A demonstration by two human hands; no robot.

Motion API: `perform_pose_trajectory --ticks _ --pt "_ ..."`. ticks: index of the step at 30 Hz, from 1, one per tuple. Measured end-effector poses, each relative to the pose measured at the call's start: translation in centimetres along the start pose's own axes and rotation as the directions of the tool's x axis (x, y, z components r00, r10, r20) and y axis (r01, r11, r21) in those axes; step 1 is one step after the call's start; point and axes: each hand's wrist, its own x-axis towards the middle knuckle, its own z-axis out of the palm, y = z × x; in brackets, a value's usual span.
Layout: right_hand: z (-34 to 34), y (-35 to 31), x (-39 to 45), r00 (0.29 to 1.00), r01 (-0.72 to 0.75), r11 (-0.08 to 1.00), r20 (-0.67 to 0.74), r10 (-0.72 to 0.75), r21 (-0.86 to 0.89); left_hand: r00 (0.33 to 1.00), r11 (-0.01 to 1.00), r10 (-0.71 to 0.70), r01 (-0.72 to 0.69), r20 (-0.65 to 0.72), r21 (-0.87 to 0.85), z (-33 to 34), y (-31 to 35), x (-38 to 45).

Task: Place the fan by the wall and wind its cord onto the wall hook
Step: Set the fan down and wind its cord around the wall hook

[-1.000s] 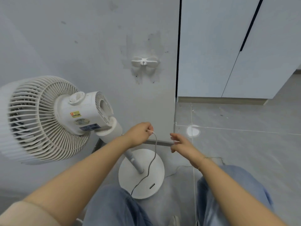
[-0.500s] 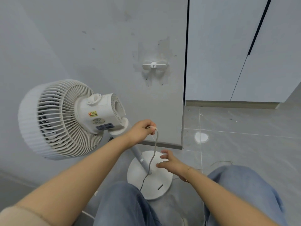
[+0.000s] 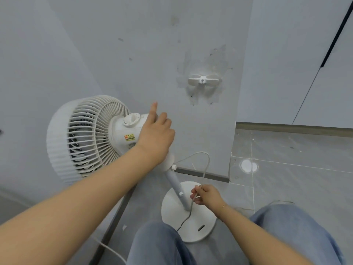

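Note:
A white pedestal fan [image 3: 86,138] stands close to the grey wall, its round base [image 3: 172,213] on the floor. The white two-armed wall hook [image 3: 204,81] is up and to the right of the fan head, with nothing on it. My left hand [image 3: 154,134] is raised in front of the motor housing, index finger straight up and the other fingers curled. The thin grey cord [image 3: 208,159] arcs from under that hand's heel down to my right hand [image 3: 208,196], which pinches it just above the base. From there it trails down across the base.
Pale cabinet doors [image 3: 286,54] stand right of the wall's corner, over a grey tiled floor [image 3: 296,178]. My knees in blue jeans [image 3: 162,245] are close to the base. A dark metal bar [image 3: 118,207] leans at lower left, with a white cable [image 3: 110,247] beside it.
My left hand has risen from beside the fan neck to in front of the motor housing. My right hand, open before, now pinches the cord above the base. The camera has moved closer.

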Motion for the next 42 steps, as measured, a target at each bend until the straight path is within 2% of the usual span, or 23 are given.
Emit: perform_pose_trajectory --ticks 2,4,10,13,15,19,22,25,28,32,35,37,39,40,42 --pt "0.0 -0.3 0.0 1.000 -0.021 1.000 0.008 0.020 0.021 0.989 0.994 -0.043 0.028 0.142 0.107 -0.2 -0.4 -0.3" --pt "0.0 -0.2 -0.2 0.999 -0.037 0.999 0.018 0.036 0.003 0.976 0.990 -0.046 0.017 0.213 0.139 0.1 -0.3 -0.3" --pt "-1.1 -0.1 -1.2 0.999 -0.030 0.994 0.021 0.032 -0.101 0.990 0.994 -0.077 0.066 0.121 0.092 1.0 -2.4 1.1" --pt "-2.2 0.3 -1.2 0.999 0.000 0.963 -0.052 -0.014 -0.268 0.979 0.991 -0.127 0.117 0.158 0.067 1.5 -3.7 2.2" --pt "-2.9 0.0 -1.1 0.985 0.045 0.942 -0.144 -0.098 -0.333 0.973 0.989 -0.143 0.133 0.180 0.066 1.7 -4.4 2.5" --pt "-4.9 -2.5 -1.9 0.927 0.133 0.943 -0.299 -0.228 -0.306 0.969 0.986 -0.158 0.145 0.188 0.084 2.2 -4.8 2.7" --pt "-6.3 -4.5 -2.8 0.897 0.193 0.959 -0.359 -0.259 -0.209 0.966 0.982 -0.175 0.156 0.192 0.111 1.9 -4.2 2.9" --pt "-7.6 -5.8 -3.8 0.861 0.237 0.954 -0.415 -0.294 -0.184 0.959 0.976 -0.198 0.173 0.204 0.134 1.2 -3.6 3.1" --pt "-9.2 -6.8 -5.1 0.831 0.302 0.937 -0.433 -0.350 -0.177 0.959 0.973 -0.202 0.174 0.198 0.150 0.6 -2.2 3.5" --pt "-12.5 -7.7 -6.7 0.806 0.374 0.880 -0.366 -0.465 -0.294 0.963 0.972 -0.194 0.164 0.184 0.167 -0.7 -0.2 4.0" --pt "-14.7 -7.0 -7.8 0.816 0.304 0.798 -0.290 -0.500 -0.521 0.961 0.973 -0.182 0.145 0.209 0.181 -1.8 0.9 4.5" --pt "-15.9 -6.7 -8.4 0.813 0.183 0.756 -0.336 -0.475 -0.628 0.948 0.966 -0.202 0.151 0.245 0.211 -2.2 1.2 4.6" --pt "-16.8 -6.5 -8.9 0.786 0.102 0.805 -0.448 -0.425 -0.584 0.952 0.965 -0.203 0.155 0.230 0.210 -2.4 1.3 4.6" --pt "-17.2 -6.4 -9.1 0.779 0.087 0.829 -0.481 -0.403 -0.553 0.964 0.975 -0.181 0.151 0.192 0.162 -2.3 1.8 4.7" --pt "-17.6 -6.1 -8.9 0.800 0.091 0.823 -0.451 -0.396 -0.561 0.989 0.987 -0.113 0.123 0.092 -0.105 -1.6 3.7 4.3"
